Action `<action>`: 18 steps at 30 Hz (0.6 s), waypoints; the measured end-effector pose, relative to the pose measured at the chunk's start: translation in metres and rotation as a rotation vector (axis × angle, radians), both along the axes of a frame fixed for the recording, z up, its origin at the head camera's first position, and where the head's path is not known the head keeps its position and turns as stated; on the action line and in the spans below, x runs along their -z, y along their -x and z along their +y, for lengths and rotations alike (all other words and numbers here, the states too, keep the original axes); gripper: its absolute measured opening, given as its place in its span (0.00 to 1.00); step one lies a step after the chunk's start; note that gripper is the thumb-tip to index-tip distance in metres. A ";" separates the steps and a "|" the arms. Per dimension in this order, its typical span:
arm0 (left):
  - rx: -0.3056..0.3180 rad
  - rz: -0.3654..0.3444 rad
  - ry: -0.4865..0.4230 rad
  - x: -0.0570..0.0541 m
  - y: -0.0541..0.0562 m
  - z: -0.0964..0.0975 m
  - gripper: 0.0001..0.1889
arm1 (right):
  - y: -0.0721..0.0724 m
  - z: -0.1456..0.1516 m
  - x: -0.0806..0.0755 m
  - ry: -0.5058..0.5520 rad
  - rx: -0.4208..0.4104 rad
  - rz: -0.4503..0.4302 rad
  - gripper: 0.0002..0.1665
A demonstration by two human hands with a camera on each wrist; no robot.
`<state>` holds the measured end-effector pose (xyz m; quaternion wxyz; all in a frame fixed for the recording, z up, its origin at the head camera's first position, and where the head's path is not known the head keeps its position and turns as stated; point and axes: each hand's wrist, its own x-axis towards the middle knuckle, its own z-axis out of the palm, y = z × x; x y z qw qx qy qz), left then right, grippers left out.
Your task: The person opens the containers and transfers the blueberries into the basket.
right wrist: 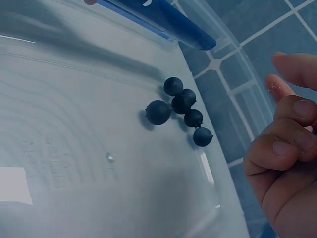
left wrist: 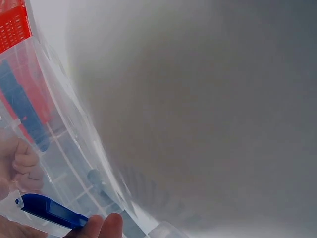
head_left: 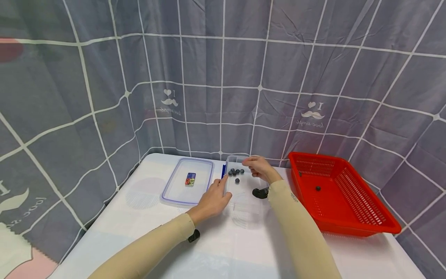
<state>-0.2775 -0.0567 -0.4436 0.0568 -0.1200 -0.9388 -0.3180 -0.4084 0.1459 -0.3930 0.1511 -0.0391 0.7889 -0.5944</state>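
A clear plastic box (head_left: 249,211) stands on the table with its blue latch (left wrist: 52,209) toward the left. Several blueberries (right wrist: 183,101) lie on the box floor, most of them clustered near the far wall. My left hand (head_left: 212,199) holds the box's left wall, with fingertips at the latch in the left wrist view. Over the far right part of the box is my right hand (head_left: 258,169). Its lower fingers bend inward, while the thumb and index fingertips stand apart with nothing visible between them in the right wrist view.
To the right stands a red perforated basket (head_left: 331,205) with a blueberry (head_left: 318,188) on its floor. A blue-edged clear lid (head_left: 175,190) with a coloured label lies left of the box. A grey gridded curtain (head_left: 240,104) hangs behind the white table (head_left: 223,252).
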 end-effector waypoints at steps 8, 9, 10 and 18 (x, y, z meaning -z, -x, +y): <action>-0.003 -0.003 -0.004 0.001 0.000 0.001 0.38 | 0.006 -0.005 0.015 -0.051 0.004 -0.049 0.27; -0.003 -0.002 -0.003 0.001 0.000 0.001 0.38 | 0.006 -0.006 0.016 -0.055 0.004 -0.056 0.27; -0.004 -0.001 -0.002 0.001 -0.001 0.001 0.38 | 0.006 -0.007 0.017 -0.058 0.003 -0.064 0.27; -0.009 0.005 0.004 -0.001 0.000 0.000 0.38 | 0.009 -0.015 0.024 -0.061 0.047 -0.126 0.19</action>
